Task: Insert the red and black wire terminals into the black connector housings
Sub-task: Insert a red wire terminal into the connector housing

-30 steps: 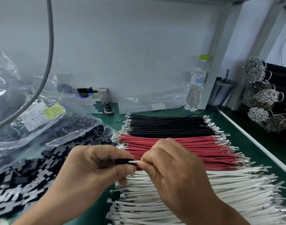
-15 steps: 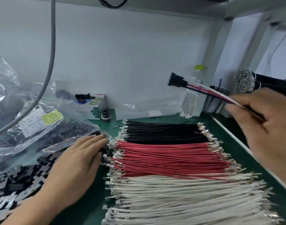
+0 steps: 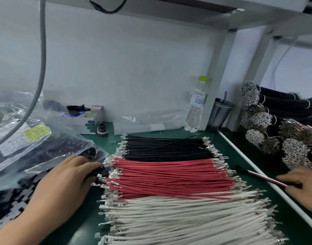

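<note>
left hand on connector housing | right hand pinches finished wire assembly | red wires between

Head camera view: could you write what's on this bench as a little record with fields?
Surface: green bench mat
Back row: black wires
Middle row: red wires
Front row: white wires
Left hand: fingers at a black connector housing by the red wires' left ends
Right hand: holds a finished wire assembly, its black connector end low over the mat
Far left: bags of black housings
Back wall: water bottle, dark tumbler
Far right: bundled wires
</note>
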`<action>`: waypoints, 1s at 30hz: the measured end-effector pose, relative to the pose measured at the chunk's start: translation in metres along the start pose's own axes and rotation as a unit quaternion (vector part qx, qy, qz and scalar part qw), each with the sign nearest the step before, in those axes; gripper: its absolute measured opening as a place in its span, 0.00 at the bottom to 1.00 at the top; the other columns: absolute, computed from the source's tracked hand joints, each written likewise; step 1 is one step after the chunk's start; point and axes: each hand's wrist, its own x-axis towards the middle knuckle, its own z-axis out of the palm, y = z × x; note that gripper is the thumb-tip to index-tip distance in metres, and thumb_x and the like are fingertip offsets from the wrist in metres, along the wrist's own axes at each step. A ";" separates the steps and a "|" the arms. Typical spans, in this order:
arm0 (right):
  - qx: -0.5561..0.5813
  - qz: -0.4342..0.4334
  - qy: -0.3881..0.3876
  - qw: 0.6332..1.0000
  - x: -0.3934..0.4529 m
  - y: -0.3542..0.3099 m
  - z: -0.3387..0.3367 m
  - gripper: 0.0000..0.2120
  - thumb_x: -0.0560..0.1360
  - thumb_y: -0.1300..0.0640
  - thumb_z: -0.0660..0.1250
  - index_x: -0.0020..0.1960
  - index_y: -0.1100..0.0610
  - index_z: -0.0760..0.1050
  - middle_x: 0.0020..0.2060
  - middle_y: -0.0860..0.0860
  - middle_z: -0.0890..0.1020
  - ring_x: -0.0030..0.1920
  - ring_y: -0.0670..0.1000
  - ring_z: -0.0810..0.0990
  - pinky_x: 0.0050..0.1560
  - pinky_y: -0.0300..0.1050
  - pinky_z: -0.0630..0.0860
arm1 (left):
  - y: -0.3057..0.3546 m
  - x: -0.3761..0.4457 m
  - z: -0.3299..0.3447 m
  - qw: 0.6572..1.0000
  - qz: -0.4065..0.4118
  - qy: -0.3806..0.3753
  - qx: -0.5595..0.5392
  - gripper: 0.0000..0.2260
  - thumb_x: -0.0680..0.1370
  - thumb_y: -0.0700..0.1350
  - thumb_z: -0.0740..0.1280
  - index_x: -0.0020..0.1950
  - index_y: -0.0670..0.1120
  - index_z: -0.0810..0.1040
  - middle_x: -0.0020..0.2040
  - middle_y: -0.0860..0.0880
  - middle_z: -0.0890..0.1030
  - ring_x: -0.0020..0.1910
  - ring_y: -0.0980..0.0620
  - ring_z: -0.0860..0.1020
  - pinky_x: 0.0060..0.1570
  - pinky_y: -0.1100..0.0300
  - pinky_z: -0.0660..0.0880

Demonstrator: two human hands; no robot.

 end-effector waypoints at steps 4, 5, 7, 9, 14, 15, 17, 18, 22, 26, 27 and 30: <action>-0.067 -0.122 0.085 0.987 -0.007 -0.140 -0.019 0.15 0.74 0.40 0.67 0.55 0.21 0.71 0.53 0.26 0.75 0.48 0.36 0.78 0.45 0.35 0.75 | -0.001 -0.001 0.000 0.999 -0.033 0.014 -0.032 0.14 0.69 0.41 0.81 0.52 0.53 0.88 0.44 0.58 0.81 0.45 0.49 0.82 0.36 0.54 0.80; -0.055 -0.173 0.078 0.980 -0.009 -0.184 -0.014 0.11 0.74 0.38 0.67 0.55 0.26 0.75 0.52 0.27 0.76 0.49 0.34 0.78 0.43 0.34 0.74 | -0.002 -0.001 0.001 0.999 -0.038 0.016 -0.035 0.13 0.69 0.41 0.81 0.51 0.53 0.88 0.44 0.58 0.81 0.44 0.49 0.82 0.35 0.56 0.79; 0.015 -0.257 0.051 0.965 -0.005 -0.262 0.006 0.07 0.75 0.44 0.69 0.53 0.37 0.82 0.47 0.32 0.81 0.48 0.35 0.79 0.46 0.37 0.75 | -0.003 -0.003 0.001 0.998 -0.044 0.020 -0.038 0.13 0.68 0.41 0.82 0.49 0.54 0.88 0.44 0.58 0.82 0.43 0.49 0.83 0.32 0.59 0.76; 0.041 -0.286 -0.001 0.957 0.009 -0.319 0.033 0.08 0.77 0.50 0.71 0.55 0.43 0.84 0.49 0.39 0.84 0.50 0.40 0.80 0.54 0.45 0.76 | -0.002 -0.005 -0.001 0.997 -0.052 0.037 -0.042 0.13 0.68 0.40 0.82 0.48 0.53 0.87 0.44 0.57 0.85 0.42 0.49 0.84 0.32 0.61 0.72; 0.001 -0.287 -0.112 0.952 0.032 -0.382 0.097 0.16 0.80 0.51 0.67 0.67 0.46 0.78 0.65 0.46 0.80 0.65 0.50 0.77 0.65 0.47 0.73 | -0.001 -0.008 -0.008 0.989 -0.047 0.131 -0.058 0.13 0.71 0.37 0.79 0.52 0.50 0.86 0.46 0.54 0.85 0.38 0.46 0.85 0.29 0.61 0.73; -0.008 -0.289 -0.110 0.951 0.035 -0.384 0.104 0.14 0.80 0.52 0.67 0.66 0.46 0.79 0.62 0.47 0.81 0.64 0.51 0.78 0.61 0.47 0.74 | -0.001 -0.008 -0.010 0.986 -0.044 0.143 -0.069 0.13 0.72 0.37 0.77 0.54 0.49 0.86 0.47 0.54 0.85 0.37 0.46 0.84 0.29 0.58 0.76; -0.017 -0.295 -0.089 0.951 0.037 -0.384 0.108 0.09 0.79 0.53 0.69 0.58 0.46 0.83 0.54 0.44 0.83 0.57 0.50 0.80 0.51 0.43 0.72 | 0.001 -0.009 -0.012 0.982 -0.041 0.162 -0.084 0.14 0.73 0.37 0.77 0.57 0.48 0.85 0.47 0.54 0.84 0.35 0.47 0.83 0.29 0.56 0.78; -0.018 -0.298 -0.080 0.951 0.037 -0.384 0.107 0.07 0.78 0.53 0.70 0.55 0.46 0.84 0.51 0.44 0.83 0.54 0.49 0.81 0.49 0.42 0.71 | 0.002 -0.009 -0.012 0.981 -0.044 0.169 -0.089 0.16 0.72 0.37 0.77 0.58 0.48 0.85 0.47 0.53 0.85 0.34 0.49 0.82 0.29 0.58 0.77; -0.059 -0.355 -0.002 0.933 0.034 -0.382 0.089 0.08 0.80 0.56 0.68 0.56 0.49 0.84 0.51 0.46 0.84 0.52 0.50 0.82 0.47 0.42 0.74 | 0.003 -0.010 -0.015 0.970 -0.067 0.195 -0.126 0.14 0.71 0.38 0.79 0.55 0.48 0.86 0.46 0.56 0.86 0.30 0.56 0.79 0.31 0.60 0.77; -0.105 -0.424 0.115 0.892 0.018 -0.383 0.059 0.12 0.77 0.66 0.68 0.54 0.54 0.84 0.44 0.51 0.80 0.46 0.54 0.78 0.40 0.49 0.76 | 0.008 -0.013 -0.019 0.955 -0.044 0.224 -0.189 0.10 0.77 0.46 0.69 0.56 0.49 0.86 0.48 0.62 0.81 0.33 0.59 0.80 0.31 0.54 0.79; -0.091 -0.436 0.156 0.882 0.011 -0.381 0.053 0.11 0.75 0.68 0.69 0.52 0.56 0.83 0.42 0.51 0.79 0.44 0.54 0.76 0.38 0.50 0.75 | 0.010 -0.013 -0.020 0.952 -0.040 0.222 -0.208 0.11 0.77 0.46 0.69 0.57 0.50 0.86 0.49 0.63 0.81 0.34 0.58 0.80 0.33 0.55 0.79; 0.000 -0.447 0.225 0.866 -0.022 -0.371 0.044 0.05 0.77 0.63 0.70 0.51 0.56 0.82 0.41 0.48 0.76 0.42 0.50 0.74 0.37 0.45 0.74 | 0.024 -0.016 -0.024 0.942 -0.066 0.206 -0.258 0.17 0.72 0.40 0.78 0.57 0.56 0.86 0.51 0.69 0.82 0.37 0.62 0.81 0.39 0.74 0.74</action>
